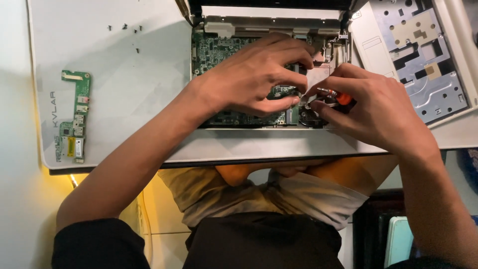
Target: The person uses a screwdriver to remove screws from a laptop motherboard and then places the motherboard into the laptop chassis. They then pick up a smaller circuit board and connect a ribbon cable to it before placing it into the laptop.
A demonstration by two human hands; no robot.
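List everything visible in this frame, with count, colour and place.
opened laptop base: one, white, centre
green mainboard: one, inside the base
small circuit board: one, green, left on the mat
work mat: one, white, under everything
loose screws: several, dark, upper left
removed cover panel: one, white and silver, right
screwdriver: one, orange handle, in right hand
left hand: on the mainboard
right hand: gripping the screwdriver

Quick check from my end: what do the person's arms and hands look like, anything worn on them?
Both hands, the left hand and the right hand, are bare: no gloves, and no rings, watch or wrist strap show. The forearms are bare too. Black short sleeves cover the upper arms, showing clearly on the left arm; the right sleeve only just shows at the frame's bottom edge. No cables or markings on either arm.
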